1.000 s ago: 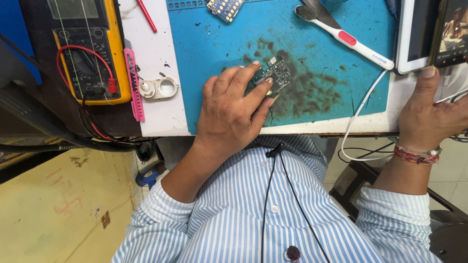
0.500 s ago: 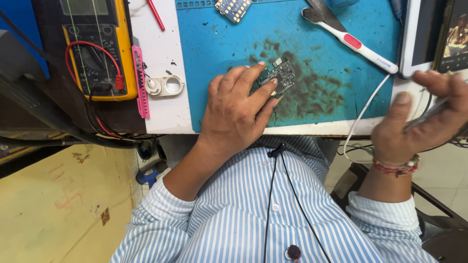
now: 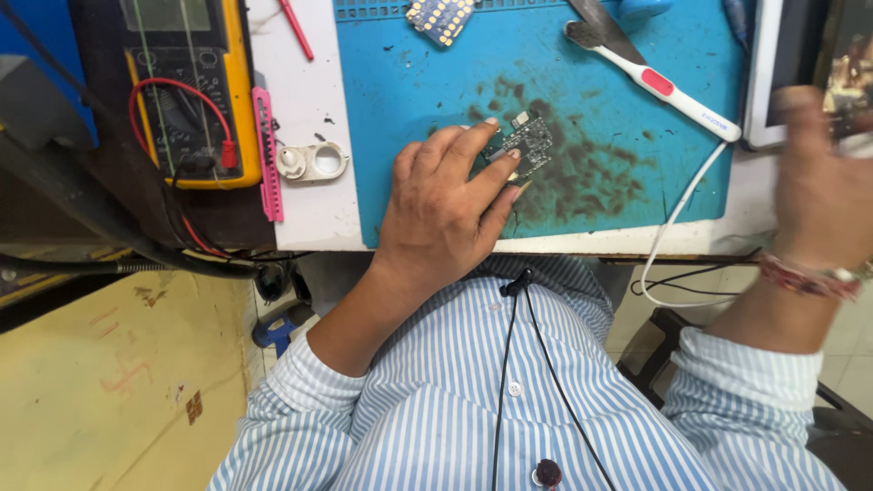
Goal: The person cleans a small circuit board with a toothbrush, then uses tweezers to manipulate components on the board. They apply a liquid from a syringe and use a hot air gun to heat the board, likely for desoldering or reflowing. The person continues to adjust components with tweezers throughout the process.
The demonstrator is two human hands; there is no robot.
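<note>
Both hands differ: left hand (image 3: 446,214) stays pinning the small circuit board (image 3: 525,145) on the blue mat (image 3: 409,109), while right hand (image 3: 823,173) has lifted, blurred, grip indeterminable.

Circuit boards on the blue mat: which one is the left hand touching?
The small dark circuit board under the left hand's fingertips at mid-mat; the yellow-dotted circuit board lies untouched at the top edge.

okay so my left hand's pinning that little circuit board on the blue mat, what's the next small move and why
Probably bring the right hand back down to the circuit board. The left hand already pins it on the blue mat, while the right is raised, blurred, off the mat.
</note>
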